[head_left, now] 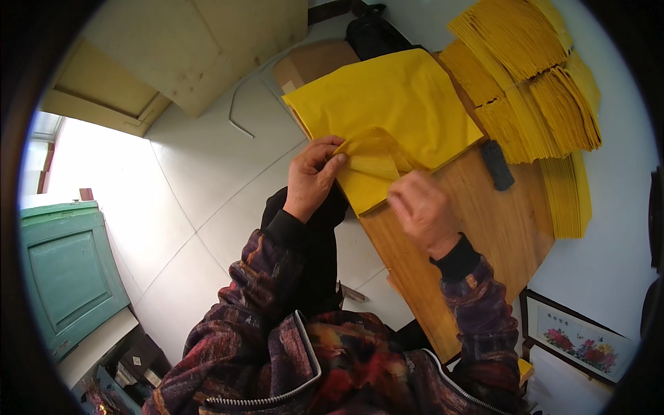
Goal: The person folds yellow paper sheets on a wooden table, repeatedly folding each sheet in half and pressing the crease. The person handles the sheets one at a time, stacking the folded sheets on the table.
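A stack of flat yellow fabric sheets (387,90) lies on the wooden table in front of me. Its near edge is lifted and folded back, so the underside of the top layer shows. My left hand (315,176) pinches this raised edge between thumb and fingers at the left side of the stack. Beside the stack's near corner is my right hand (422,211), fingers curled and pressed together, slightly blurred. Whatever it holds, if anything, is too small to make out.
Tall bundles of folded yellow fabric (512,48) are piled at the far right. A dark grey cloth-like roll (496,166) rests on the wooden table (484,214). A cardboard box (318,62) stands behind the stack. A framed flower picture (581,339) is at the lower right.
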The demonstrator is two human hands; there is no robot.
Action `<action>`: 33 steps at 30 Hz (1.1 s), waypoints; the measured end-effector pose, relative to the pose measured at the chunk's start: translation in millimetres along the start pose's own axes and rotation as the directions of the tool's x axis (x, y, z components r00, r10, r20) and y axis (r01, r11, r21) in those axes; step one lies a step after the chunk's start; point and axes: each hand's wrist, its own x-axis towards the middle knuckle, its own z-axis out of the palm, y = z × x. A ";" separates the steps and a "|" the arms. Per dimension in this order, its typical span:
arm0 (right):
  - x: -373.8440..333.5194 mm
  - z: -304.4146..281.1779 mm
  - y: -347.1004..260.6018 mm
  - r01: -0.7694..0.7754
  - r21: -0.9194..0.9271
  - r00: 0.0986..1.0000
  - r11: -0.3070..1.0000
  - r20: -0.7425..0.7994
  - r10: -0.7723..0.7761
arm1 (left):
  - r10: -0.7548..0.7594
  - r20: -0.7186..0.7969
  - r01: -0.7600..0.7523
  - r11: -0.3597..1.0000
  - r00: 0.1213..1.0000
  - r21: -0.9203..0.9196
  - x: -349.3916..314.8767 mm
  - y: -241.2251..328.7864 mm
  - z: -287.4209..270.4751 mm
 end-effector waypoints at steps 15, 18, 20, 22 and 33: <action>5.2 20.8 11.8 0.251 -0.111 0.953 0.962 0.205 -0.225 | -0.019 -0.010 0.019 0.999 1.000 -0.046 -0.7 2.3 1.1; 6.3 21.3 13.6 0.231 -0.068 0.955 0.971 0.206 -0.213 | 0.001 -0.011 -0.001 0.999 1.000 -0.032 -0.5 2.0 0.5; 6.8 20.5 15.2 0.227 -0.071 0.954 0.971 0.218 -0.207 | -0.008 -0.009 0.007 0.999 1.000 -0.043 -0.1 1.3 0.7; 7.2 19.8 16.0 0.224 -0.067 0.953 0.972 0.222 -0.205 | -0.008 -0.008 0.007 0.999 1.000 -0.051 0.3 0.1 1.3; 11.2 17.4 12.8 0.122 0.018 0.971 0.992 0.203 -0.123 | -0.044 0.031 0.044 0.999 0.999 -0.001 -0.2 1.3 -2.0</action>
